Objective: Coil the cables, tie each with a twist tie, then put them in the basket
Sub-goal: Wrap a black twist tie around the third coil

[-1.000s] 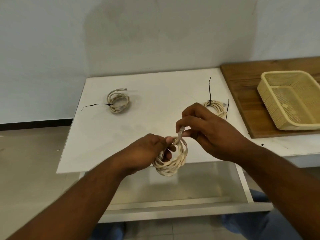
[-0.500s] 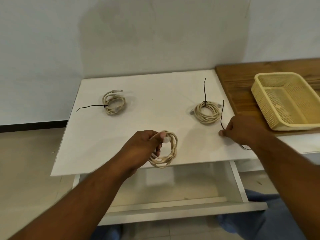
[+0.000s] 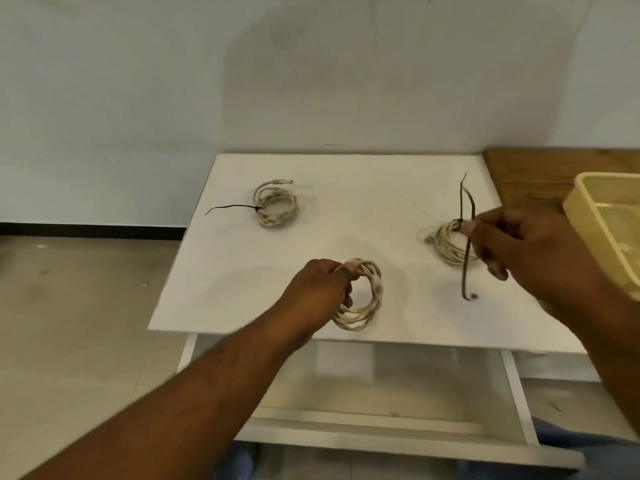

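On our white table [image 3: 346, 181] lie a back-left tied coil [image 3: 277, 206] and a right tied coil [image 3: 448, 249], partly hidden behind our right hand [image 3: 523, 251]. The basket [image 3: 588, 220] sits far right. Our left hand [image 3: 318, 291] grips the untied coil [image 3: 372, 299] over the near edge. The right hand pinches a twist tie [image 3: 466, 271], which was on the table half a second ago and is now lifted.

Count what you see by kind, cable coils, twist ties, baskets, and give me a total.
Coiled beige cables: 3, held coil in the left hand, back-left coil, right coil
Thin black twist ties: 3, loose tie in the right hand, back-left coil's tie, right coil's tie
Yellow plastic mesh basket: 1
Total: 7
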